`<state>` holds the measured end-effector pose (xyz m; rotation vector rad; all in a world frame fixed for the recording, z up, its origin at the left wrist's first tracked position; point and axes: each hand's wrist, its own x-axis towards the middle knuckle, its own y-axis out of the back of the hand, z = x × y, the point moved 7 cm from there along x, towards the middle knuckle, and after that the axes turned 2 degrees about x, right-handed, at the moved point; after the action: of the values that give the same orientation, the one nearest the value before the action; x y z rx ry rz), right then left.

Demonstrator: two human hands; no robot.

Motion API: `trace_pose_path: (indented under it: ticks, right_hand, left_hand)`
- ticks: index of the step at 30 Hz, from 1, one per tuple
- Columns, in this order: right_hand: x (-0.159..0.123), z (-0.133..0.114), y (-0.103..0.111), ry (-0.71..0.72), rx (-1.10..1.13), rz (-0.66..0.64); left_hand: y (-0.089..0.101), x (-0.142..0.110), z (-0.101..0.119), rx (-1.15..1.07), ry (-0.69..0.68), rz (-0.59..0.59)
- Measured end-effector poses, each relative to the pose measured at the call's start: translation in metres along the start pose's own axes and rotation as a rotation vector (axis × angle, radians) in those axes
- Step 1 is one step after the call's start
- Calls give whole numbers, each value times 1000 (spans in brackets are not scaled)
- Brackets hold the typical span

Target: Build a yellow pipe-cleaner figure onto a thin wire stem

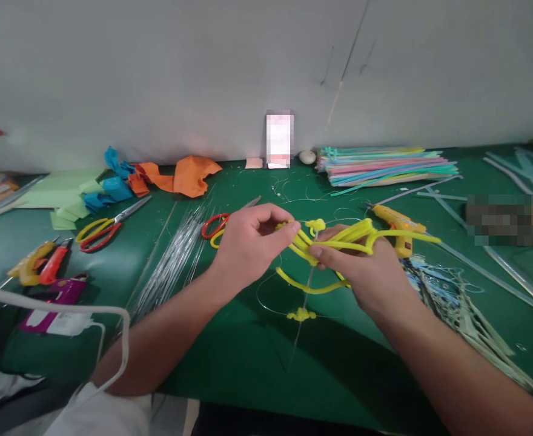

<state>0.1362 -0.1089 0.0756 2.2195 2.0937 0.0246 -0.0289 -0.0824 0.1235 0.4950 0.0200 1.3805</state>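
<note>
My left hand (260,242) pinches the left end of a bundle of bent yellow pipe cleaners (352,236) with thumb and forefinger. Around the same bundle my right hand (361,266) is closed, thumb along its near side, while one yellow length pokes out to the right. Close by, a thin wire stem (311,278) runs down below the hands. Small yellow curled pieces sit near it: one at the top (315,226) and another lower down (301,314). A curved yellow strand (312,289) hangs beneath my hands. My palms hide part of the bundle.
Red-and-yellow scissors (100,233) and a bundle of thin wires (171,260) lie left on the green table (257,375). A yellow glue gun (398,224) and coloured pipe cleaners (389,166) lie right. A white cable (66,307) crosses my left arm. A phone (279,139) leans on the wall.
</note>
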Motion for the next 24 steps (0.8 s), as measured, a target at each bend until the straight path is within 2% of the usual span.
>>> trace_pose_path:
  ticks: [5,13,19,22,24]
  right_hand:
    - [1,3,-3,4,88,-23]
    - [2,7,-2,-18,58,-22]
    - [4,8,-2,3,165,-11]
    - [4,8,-5,-39,297,-56]
    - [5,9,-7,-82,378,-95]
  left_hand:
    - [1,0,2,-1,-11,-19]
    - [-3,-1,3,-25,-52,-27]
    - [-8,1,-2,-288,-79,-59]
    - [-7,3,-4,-333,-127,-53]
    - [-8,5,-7,-388,-142,-90]
